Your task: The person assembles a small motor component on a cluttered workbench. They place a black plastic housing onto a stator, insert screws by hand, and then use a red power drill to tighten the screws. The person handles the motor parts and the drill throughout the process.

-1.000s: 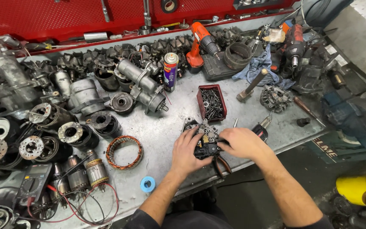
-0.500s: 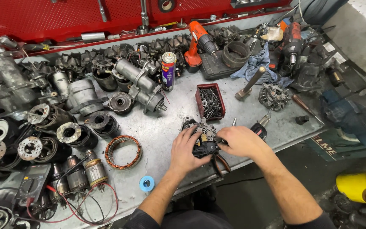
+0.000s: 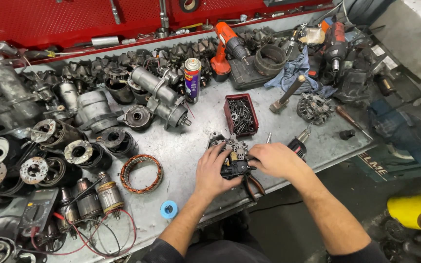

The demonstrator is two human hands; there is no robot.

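A small dark metal part with a black plastic block [image 3: 233, 157] lies near the front edge of the grey metal workbench [image 3: 191, 146]. My left hand [image 3: 212, 170] rests on its left side with fingers curled around it. My right hand [image 3: 275, 159] grips its right side. Pliers with red-brown handles [image 3: 252, 185] stick out beneath the part, toward me. Whether either hand holds the pliers is hidden.
A red tray of screws [image 3: 241, 114] sits just behind the part. A copper stator ring [image 3: 142, 173] and a blue tape roll [image 3: 169, 209] lie to the left. Starter motors and housings crowd the left and back. A spray can [image 3: 192, 79], an orange drill [image 3: 226, 46], a hammer [image 3: 286, 93] stand behind.
Both hands stay on the part; the view has shifted slightly, and nothing on the bench has visibly moved.
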